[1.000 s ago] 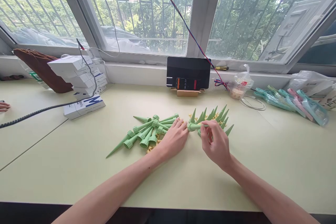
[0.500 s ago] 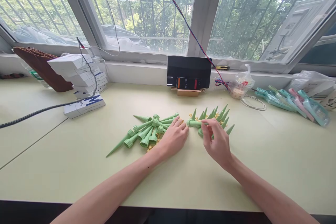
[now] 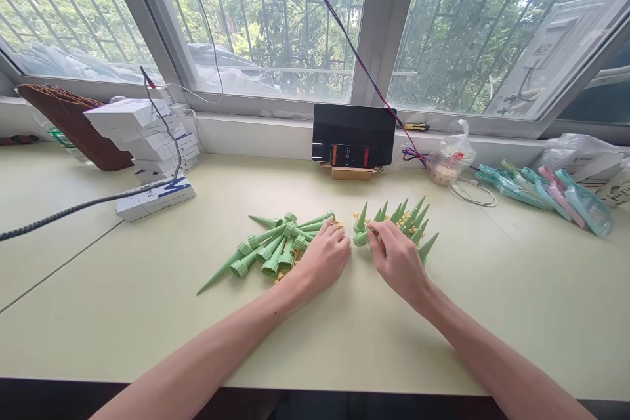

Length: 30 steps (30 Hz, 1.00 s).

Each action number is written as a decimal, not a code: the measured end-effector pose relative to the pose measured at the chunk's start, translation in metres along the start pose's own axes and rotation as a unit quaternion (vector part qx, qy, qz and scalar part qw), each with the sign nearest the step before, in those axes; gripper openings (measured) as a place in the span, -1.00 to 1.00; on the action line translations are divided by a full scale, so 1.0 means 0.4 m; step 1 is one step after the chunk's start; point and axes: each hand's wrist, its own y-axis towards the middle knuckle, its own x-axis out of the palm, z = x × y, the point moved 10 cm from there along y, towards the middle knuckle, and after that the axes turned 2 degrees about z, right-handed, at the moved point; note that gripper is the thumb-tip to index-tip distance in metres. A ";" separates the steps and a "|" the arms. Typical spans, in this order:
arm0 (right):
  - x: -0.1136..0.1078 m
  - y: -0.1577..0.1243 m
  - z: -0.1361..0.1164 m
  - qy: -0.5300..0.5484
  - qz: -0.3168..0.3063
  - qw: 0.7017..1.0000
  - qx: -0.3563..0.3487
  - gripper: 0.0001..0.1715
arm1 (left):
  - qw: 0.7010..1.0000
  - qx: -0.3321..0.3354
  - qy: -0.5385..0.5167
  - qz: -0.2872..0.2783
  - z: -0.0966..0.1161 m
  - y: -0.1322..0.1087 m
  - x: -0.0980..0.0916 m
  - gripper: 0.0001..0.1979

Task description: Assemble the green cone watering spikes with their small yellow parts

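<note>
My left hand [image 3: 331, 251] rests at the right edge of a loose pile of green plastic plant watering spikes [image 3: 272, 266]. Its fingers are bent together over small yellow valve pieces [image 3: 336, 224]; whether one is between the fingertips is hidden. Thumb and forefinger of my right hand [image 3: 398, 251] are pinched at a green watering spike [image 3: 361, 237] lying low, its capped end pointing left. Behind and right of that hand stands a group of green spikes [image 3: 416, 213], tips up, with yellow valves among them. The palm hides part of this group.
White boxes [image 3: 152, 138] are stacked at the back left, near a brown pouch [image 3: 83, 131]. A phone [image 3: 352, 156] leans on a black screen [image 3: 354, 125] by the window. A knotted plastic bag [image 3: 450, 157] and wrapped pastel items [image 3: 556, 190] lie at the back right.
My right hand has moved slightly left and lowered the spike among the group on the right. My left hand has stayed at the edge of the pile.
</note>
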 end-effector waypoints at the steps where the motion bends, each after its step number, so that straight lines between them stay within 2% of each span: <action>1: 0.003 0.001 0.001 -0.004 -0.005 1.000 0.001 -0.81 | 1.000 0.000 0.003 0.000 0.000 0.000 -0.001 -0.76; 10: 0.018 0.000 0.014 -0.009 -0.025 1.000 0.013 -0.78 | 0.999 0.025 -0.026 0.007 0.028 0.000 -0.011 -0.81; 20: 0.005 -0.009 0.026 0.004 -0.003 0.998 0.058 -0.72 | 0.999 0.042 -0.030 0.008 0.037 -0.001 -0.010 -0.81; 30: 0.028 -0.032 0.007 0.050 -0.015 0.997 0.062 -0.85 | 0.998 0.032 -0.053 0.010 0.032 -0.003 -0.015 -0.84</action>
